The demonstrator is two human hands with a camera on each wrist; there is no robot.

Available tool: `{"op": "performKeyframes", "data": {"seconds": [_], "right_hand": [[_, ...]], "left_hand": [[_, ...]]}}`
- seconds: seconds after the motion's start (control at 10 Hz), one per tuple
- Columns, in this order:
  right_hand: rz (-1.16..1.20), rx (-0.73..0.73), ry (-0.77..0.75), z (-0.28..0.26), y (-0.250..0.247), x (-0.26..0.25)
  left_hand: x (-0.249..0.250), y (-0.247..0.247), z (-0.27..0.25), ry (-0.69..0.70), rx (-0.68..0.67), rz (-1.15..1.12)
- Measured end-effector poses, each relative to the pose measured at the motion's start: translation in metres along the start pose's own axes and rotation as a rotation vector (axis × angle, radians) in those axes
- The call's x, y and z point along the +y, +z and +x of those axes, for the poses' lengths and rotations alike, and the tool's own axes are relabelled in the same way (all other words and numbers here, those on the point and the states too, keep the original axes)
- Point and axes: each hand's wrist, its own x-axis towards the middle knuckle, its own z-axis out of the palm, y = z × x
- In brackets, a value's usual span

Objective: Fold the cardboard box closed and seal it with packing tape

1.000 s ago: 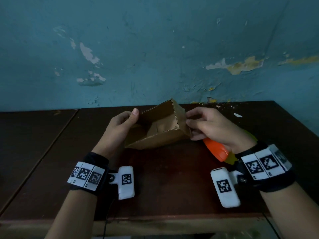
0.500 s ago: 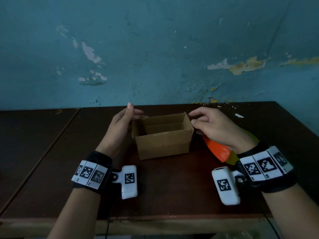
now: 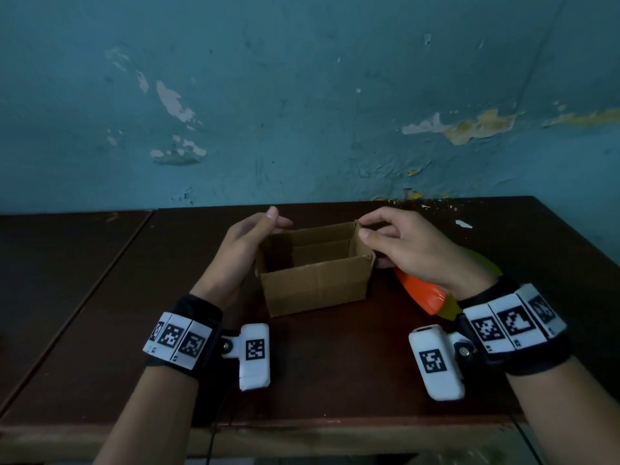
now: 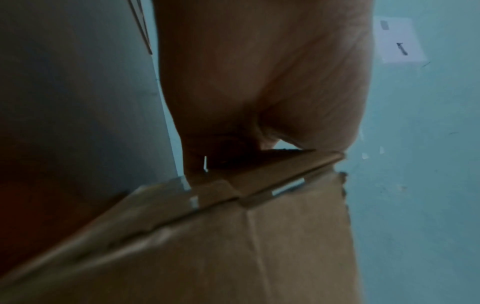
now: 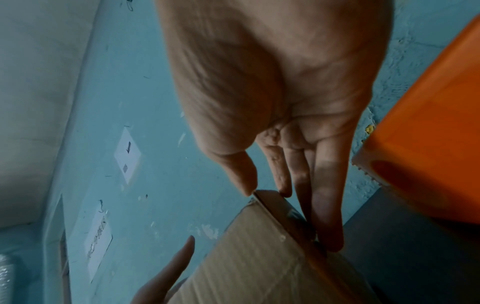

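Note:
A small brown cardboard box point(image 3: 315, 283) stands upright on the dark wooden table point(image 3: 335, 370), its top open toward me. My left hand point(image 3: 278, 220) is at the box's left side, fingers stretched over the left rim and thumb raised; the left wrist view shows those fingers resting on a folded flap point(image 4: 262, 172). My right hand point(image 3: 364, 228) pinches the right flap's top edge between thumb point(image 5: 241, 176) and forefinger, the other fingers lying along the flap point(image 5: 275, 205). An orange tape dispenser point(image 3: 421, 292) lies partly hidden under my right wrist.
A peeling blue wall point(image 3: 302, 112) rises right behind the table. A seam point(image 3: 114, 273) splits the tabletop on the left. The table's front edge point(image 3: 302, 429) runs just below my wrists. The orange dispenser point(image 5: 428, 123) sits close to the box's right side.
The box was tipped with its opening toward me; it now stands upright on the table. Both hands have shifted up to its top edges.

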Motion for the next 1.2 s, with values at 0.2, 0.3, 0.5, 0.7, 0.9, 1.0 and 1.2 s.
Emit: {"op": "performKeyframes", "data": {"seconds": [0.2,0.3,0.5,0.7,0.9,1.0,1.2], "right_hand": [[-0.156,0.046,-0.066,-0.001,-0.002,0.000],[-0.162,0.080,-0.077,0.000,-0.002,0.001],[-0.236,0.126,-0.123,0.002,-0.002,0.006],[-0.284,0.186,-0.158,0.003,-0.001,0.007],[-0.334,0.207,-0.165,0.001,0.001,0.005],[-0.321,0.217,-0.165,0.001,-0.001,0.005],[-0.276,0.234,-0.167,0.000,-0.004,0.004]], "left_hand": [[0.000,0.005,-0.004,0.071,-0.132,0.083],[0.000,0.004,-0.003,0.078,-0.157,0.087],[0.000,0.005,-0.004,0.107,-0.170,0.057],[0.003,0.009,-0.006,0.112,-0.195,0.019],[0.003,0.010,-0.007,0.119,-0.195,0.059],[0.001,0.004,-0.002,0.138,-0.129,0.047],[-0.001,-0.004,0.002,0.148,0.074,-0.135]]}}
